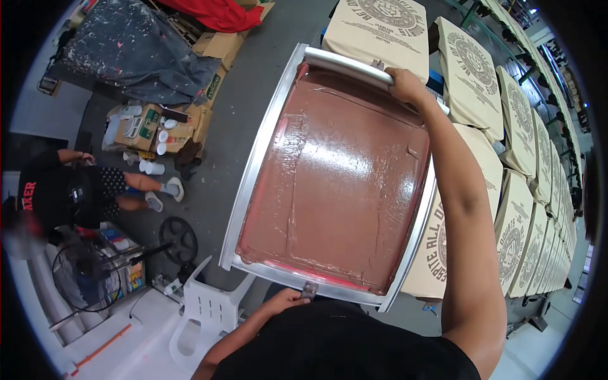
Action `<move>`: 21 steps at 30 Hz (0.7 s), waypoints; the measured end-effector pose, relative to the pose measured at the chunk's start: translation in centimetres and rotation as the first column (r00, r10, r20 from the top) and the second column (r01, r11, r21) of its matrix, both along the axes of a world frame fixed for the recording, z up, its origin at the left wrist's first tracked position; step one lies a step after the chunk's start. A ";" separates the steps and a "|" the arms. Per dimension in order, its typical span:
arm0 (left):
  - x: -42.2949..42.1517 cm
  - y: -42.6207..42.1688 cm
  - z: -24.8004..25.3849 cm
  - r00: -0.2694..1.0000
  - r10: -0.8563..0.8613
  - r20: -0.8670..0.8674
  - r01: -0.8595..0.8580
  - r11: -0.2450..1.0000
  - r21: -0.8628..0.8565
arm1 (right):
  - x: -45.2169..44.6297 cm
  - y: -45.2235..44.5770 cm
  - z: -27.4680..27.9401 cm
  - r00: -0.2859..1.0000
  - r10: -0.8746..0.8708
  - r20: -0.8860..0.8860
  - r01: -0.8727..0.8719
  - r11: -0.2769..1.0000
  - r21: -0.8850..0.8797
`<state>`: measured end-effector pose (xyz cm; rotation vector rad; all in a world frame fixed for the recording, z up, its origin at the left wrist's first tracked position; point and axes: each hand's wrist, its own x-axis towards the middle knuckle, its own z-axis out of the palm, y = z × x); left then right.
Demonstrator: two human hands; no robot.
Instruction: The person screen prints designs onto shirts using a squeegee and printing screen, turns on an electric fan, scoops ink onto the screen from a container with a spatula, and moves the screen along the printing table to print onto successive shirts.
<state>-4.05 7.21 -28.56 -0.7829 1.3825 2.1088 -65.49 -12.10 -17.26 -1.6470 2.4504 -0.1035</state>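
A silver-framed printing screen (254, 161) lies tilted in front of me, its mesh coated with wet, glossy brown ink (335, 196). My right hand (406, 86) reaches over to the far end and is closed around the metal handle of a squeegee (348, 66), which lies across the screen's far edge. Thick ink lines the mesh just below that handle. Close to my body, my left hand (285, 301) grips a small metal bracket (309, 290) on the near rail of the frame.
Printed beige shirts (470, 69) lie on rows of boards to the right. On the left are a person in dark clothes (69, 190), a standing fan (85, 275), a white plastic chair (212, 307), cardboard boxes with white tubs (163, 136), and a dark-covered table (136, 50).
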 end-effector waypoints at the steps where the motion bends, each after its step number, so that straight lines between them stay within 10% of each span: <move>1: -0.1 -0.1 0.0 1.000 -0.017 -0.006 0.017 1.000 -0.012 | -0.2 -0.3 -0.3 1.000 -0.002 0.004 0.002 1.000 0.002; 14: -0.7 -0.4 -1.3 0.985 -0.033 -0.171 0.025 0.999 -0.048 | 18.9 12.0 1.0 0.996 -0.036 0.080 0.035 0.999 0.022; 18: -0.8 -0.2 -1.3 0.981 -0.046 -0.189 0.030 0.996 -0.084 | 29.8 21.2 -2.3 0.999 0.013 0.030 -0.006 0.973 -0.231; 21: -1.3 -0.5 -0.6 0.989 -0.072 -0.132 0.059 0.993 -0.097 | 37.9 25.6 -0.5 0.996 -0.013 0.089 0.016 0.999 -0.036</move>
